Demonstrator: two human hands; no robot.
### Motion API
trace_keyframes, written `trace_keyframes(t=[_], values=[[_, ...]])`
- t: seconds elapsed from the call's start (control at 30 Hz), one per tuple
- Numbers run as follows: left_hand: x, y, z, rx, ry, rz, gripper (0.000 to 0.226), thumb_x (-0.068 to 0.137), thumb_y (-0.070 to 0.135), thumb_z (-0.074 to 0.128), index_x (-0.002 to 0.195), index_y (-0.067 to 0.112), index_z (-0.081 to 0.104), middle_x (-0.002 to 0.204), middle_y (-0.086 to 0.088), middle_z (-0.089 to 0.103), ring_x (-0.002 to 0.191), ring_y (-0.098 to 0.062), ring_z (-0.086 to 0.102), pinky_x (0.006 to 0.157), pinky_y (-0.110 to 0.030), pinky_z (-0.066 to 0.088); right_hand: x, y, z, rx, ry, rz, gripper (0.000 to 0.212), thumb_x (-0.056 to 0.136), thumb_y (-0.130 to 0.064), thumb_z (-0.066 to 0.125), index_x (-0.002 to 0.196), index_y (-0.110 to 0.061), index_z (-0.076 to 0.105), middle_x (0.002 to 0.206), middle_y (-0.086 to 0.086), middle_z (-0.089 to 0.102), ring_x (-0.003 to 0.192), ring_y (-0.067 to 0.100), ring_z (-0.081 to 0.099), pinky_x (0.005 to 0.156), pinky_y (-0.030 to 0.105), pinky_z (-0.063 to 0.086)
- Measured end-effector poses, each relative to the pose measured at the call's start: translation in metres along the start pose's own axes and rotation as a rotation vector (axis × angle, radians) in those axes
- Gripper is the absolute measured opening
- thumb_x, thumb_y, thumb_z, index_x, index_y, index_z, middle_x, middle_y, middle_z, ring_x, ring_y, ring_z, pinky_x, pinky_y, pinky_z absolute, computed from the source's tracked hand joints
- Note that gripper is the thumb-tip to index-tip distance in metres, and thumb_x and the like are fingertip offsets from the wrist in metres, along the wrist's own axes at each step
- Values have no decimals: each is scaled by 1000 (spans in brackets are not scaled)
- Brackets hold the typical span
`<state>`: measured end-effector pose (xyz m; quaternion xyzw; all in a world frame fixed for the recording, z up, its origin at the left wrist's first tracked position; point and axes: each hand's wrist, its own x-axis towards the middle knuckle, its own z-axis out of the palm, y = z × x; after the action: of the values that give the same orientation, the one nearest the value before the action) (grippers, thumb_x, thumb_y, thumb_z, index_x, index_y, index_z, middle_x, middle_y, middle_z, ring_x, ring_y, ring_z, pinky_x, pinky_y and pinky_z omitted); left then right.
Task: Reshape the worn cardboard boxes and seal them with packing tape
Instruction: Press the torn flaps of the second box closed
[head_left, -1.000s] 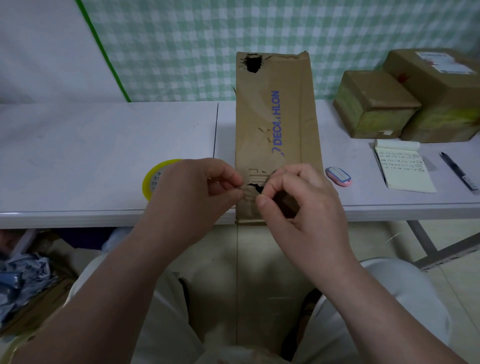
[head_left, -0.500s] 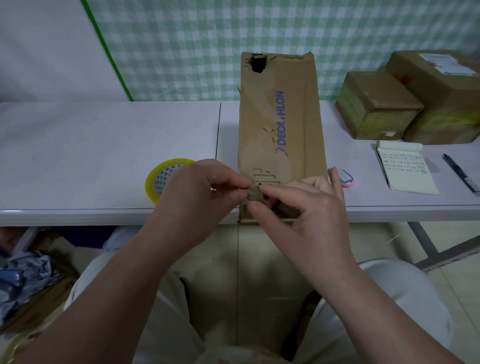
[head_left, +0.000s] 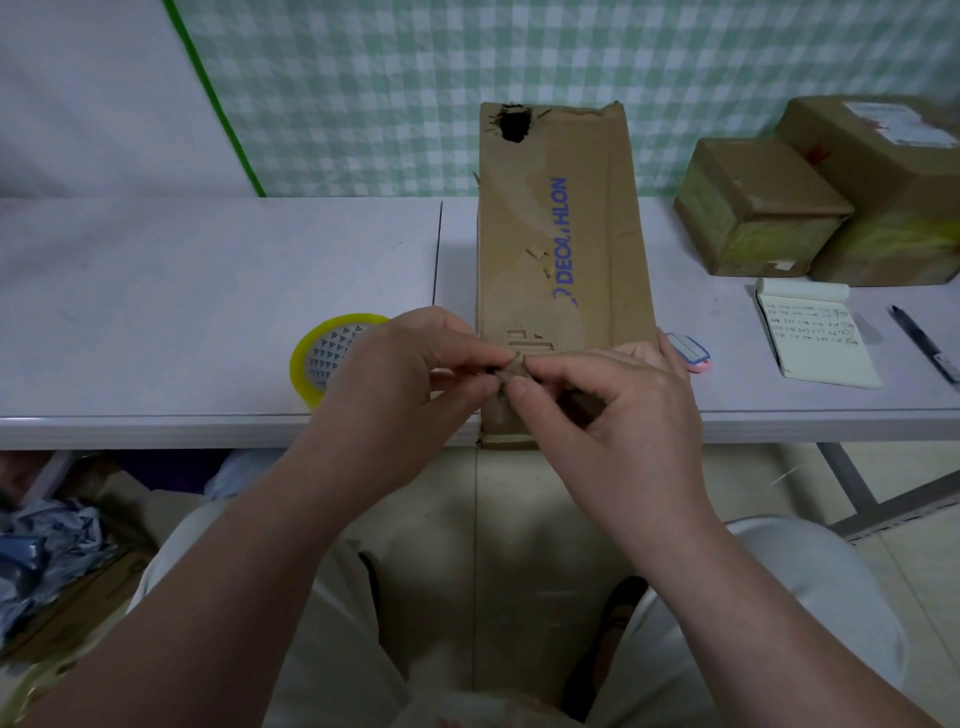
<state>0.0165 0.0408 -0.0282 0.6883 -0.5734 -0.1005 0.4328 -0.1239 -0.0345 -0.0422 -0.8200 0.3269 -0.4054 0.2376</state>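
Cardboard box (head_left: 563, 234) torn flap pinched between fingers (head_left: 478, 356) of left hand (head_left: 405, 379), right hand (head_left: 613, 405).

A green-and-white checked cloth (head_left: 675, 62) covers the back wall, bordered on the left by a slanting green strip (head_left: 218, 104) and a plain white wall (head_left: 78, 93). A long white table (head_left: 182, 270) with a narrow seam across its top stands on grey metal legs (head_left: 847, 475) over a beige tiled floor (head_left: 758, 478). The light is soft and even.

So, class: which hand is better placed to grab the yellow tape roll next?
Probably the left hand: the tape roll lies right beside it, while the right hand is farther off, over the box.
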Motion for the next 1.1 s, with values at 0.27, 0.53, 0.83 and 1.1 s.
trace_keyframes(t=[0.27,0.53,0.83,1.1], values=[[5,5,-5,102,-128,2,37,82,7,68,96,42,68,84,14,60,82,-1,58,70,-9,44,-4,1,0,-29,-8,-3,23,81,-47,55,74,-34,73,66,-19,64,75,7,48,94,58,39],[6,9,-6,182,-118,-22,17,84,16,67,92,29,75,79,12,59,76,-3,56,65,-10,41,-1,3,-1,-23,-36,-5,13,78,-38,65,69,-30,72,58,-14,62,71,11,49,95,56,38],[9,18,-3,306,-90,-24,11,84,19,66,88,22,76,75,13,56,72,-2,52,66,-13,36,2,3,-3,-46,-76,-18,14,78,-33,64,64,-30,68,51,-13,56,70,12,47,90,56,43],[8,21,0,314,77,-6,4,75,16,76,72,19,74,65,4,64,63,-7,56,63,-23,44,11,-1,-5,21,-94,92,8,76,-30,74,69,-29,72,43,-15,51,68,18,55,78,36,46]])
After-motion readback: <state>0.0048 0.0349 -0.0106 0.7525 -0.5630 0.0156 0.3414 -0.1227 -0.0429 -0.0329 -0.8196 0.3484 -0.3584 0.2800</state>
